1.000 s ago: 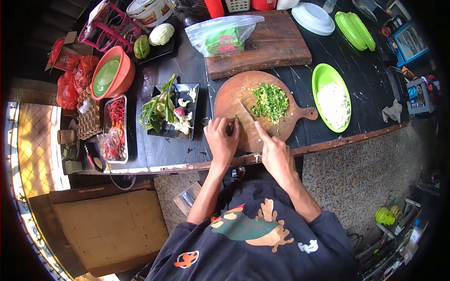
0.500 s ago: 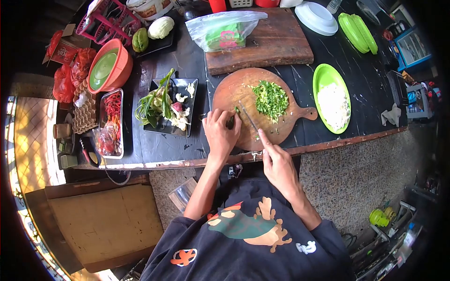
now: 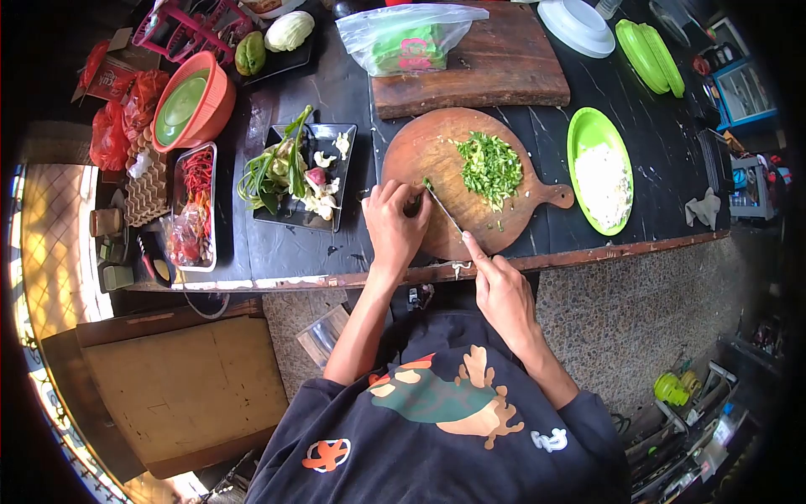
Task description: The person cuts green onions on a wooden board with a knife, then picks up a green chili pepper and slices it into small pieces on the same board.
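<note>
A round wooden cutting board lies near the front edge of the counter. On its left side my left hand is closed, fingers curled down over a green vegetable piece that mostly hides beneath them. My right hand grips a knife, its forefinger stretched along the top of the blade. The blade's far end touches or nearly touches the green piece beside my left fingertips. Chopped greens form a pile on the board's right half.
Left of the board stands a black plate with greens, garlic and a shallot. A tray of red chillies and an orange basket are further left. A green plate of white food sits right; a thick wooden block lies behind.
The knife's far end has shifted left, closer to my left fingertips and the green piece. The whole view has tilted slightly, so the counter's things appear higher.
</note>
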`<state>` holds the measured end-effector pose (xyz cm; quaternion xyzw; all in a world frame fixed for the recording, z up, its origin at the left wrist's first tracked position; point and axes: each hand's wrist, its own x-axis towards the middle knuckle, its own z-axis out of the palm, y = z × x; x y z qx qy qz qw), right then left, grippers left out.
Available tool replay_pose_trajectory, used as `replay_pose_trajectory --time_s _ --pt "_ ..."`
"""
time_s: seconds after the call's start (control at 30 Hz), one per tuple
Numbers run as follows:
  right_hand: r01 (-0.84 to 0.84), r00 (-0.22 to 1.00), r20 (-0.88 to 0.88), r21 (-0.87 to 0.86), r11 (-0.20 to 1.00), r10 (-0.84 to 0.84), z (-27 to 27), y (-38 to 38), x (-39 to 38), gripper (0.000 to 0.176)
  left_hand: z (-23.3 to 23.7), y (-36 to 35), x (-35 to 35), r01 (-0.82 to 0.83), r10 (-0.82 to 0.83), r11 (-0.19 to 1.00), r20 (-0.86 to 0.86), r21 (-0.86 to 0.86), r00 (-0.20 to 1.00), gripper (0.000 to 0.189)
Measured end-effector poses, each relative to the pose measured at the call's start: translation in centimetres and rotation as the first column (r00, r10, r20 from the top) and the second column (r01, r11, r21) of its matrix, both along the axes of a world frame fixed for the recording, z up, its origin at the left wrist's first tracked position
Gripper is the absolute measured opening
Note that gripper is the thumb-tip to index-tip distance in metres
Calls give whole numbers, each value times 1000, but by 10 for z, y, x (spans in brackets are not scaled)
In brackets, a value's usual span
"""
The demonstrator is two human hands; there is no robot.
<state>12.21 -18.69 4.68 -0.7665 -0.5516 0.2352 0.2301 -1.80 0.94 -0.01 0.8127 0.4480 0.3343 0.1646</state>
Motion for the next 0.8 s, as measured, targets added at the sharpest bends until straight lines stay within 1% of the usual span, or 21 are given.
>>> replay_pose_trajectory --time_s 0.1,0.17,0.23,0.37,0.47,0.57,0.63,0.67,0.8 --pt "-11 999 38 -7 1000 11 1 16 -4 79 1 0 0 4 -4 1000 -10 8 1000 13" --pt "-10 1000 20 -86 996 12 7 31 -7 77 2 0 -1 9 -9 1000 -12 7 1000 13" --pt "-9 999 41 -69 998 12 4 46 -10 76 -2 0 0 8 -8 1000 9 8 1000 13" --pt "-27 997 77 -21 999 29 -6 68 -10 75 -6 -1 0 -1 1 1000 -5 8 1000 13" --pt "-24 996 86 -39 999 27 -4 69 -10 76 -5 -2 0 -15 15 1000 9 2 1000 13" --pt "-9 997 81 -71 997 15 4 60 -11 76 -4 -5 3 -27 27 1000 39 9 999 13" --pt "-1 999 44 -80 997 4 7 57 -7 75 -8 -7 3 -48 48 997 12 67 999 14" --pt "7 1000 13 -96 995 -6 8 56 -5 74 -9 -8 2 -41 42 998 -11 45 999 16" --pt "84 996 -13 -90 992 -86 4 61 -6 73 -3 -9 0 -6 7 998 -9 66 1000 15"
